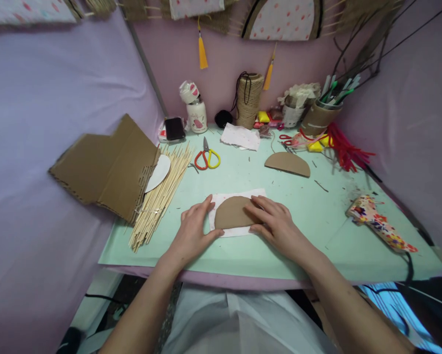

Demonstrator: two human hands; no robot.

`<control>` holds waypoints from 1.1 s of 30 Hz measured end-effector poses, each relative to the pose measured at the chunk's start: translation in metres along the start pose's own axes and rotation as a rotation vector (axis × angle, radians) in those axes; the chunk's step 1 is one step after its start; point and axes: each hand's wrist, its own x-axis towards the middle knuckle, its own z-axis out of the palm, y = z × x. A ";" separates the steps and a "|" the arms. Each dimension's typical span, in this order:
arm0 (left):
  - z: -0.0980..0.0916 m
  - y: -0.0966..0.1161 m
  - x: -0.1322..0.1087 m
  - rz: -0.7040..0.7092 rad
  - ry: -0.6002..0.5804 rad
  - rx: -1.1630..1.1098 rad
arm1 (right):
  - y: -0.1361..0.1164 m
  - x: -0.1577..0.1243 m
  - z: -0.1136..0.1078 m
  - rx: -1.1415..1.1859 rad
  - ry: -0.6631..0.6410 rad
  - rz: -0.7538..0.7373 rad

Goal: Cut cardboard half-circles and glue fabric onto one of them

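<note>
A brown cardboard half-circle (pixel 231 212) lies flat on a white sheet with faint pink marks (pixel 258 192), straight edge toward me. At the left edge of the sheet, my left hand (pixel 196 225) rests with thumb and fingers apart, touching the sheet and the cardboard's lower left corner. My right hand (pixel 278 223) lies over the right end, its spread fingers on the cardboard and the sheet. The right end of the half-circle is hidden under those fingers. Neither hand is closed around anything.
Wooden sticks (pixel 158 201) and folded cardboard (pixel 106 167) lie left. Scissors (pixel 206 156) and another cardboard half-circle (pixel 287 163) sit farther back. A flower-patterned glue gun (pixel 381 223) with a cord is at right. Twine (pixel 248 103) and a white bottle (pixel 197 115) stand behind.
</note>
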 end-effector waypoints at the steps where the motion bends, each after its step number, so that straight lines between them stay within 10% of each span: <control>1: 0.001 -0.001 0.000 0.001 -0.003 0.008 | 0.000 0.001 0.001 -0.004 -0.008 -0.010; 33: 0.001 -0.003 0.000 0.076 -0.038 0.115 | 0.001 -0.003 0.002 0.036 0.066 -0.016</control>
